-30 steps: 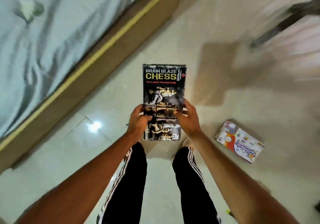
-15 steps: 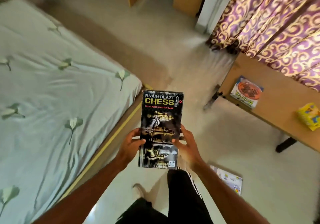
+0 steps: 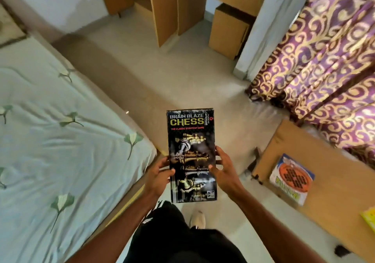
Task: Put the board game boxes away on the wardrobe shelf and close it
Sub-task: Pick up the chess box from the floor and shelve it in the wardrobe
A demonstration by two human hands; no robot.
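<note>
Chess box, black with gold and silver pieces printed on its lid, is held out in front of the person, long side pointing away, above the pale floor. The left hand grips its left edge and the right hand grips its right edge, thumbs lying on the lid and fingers curled underneath. A bed with a pale green leaf-print sheet lies to the left. At the far end of the room stands a wooden wardrobe, one door open. Purple and gold curtains hang to the right. Below them a wooden table carries a second game box, lying flat, and a yellow box at the picture's edge.
</note>
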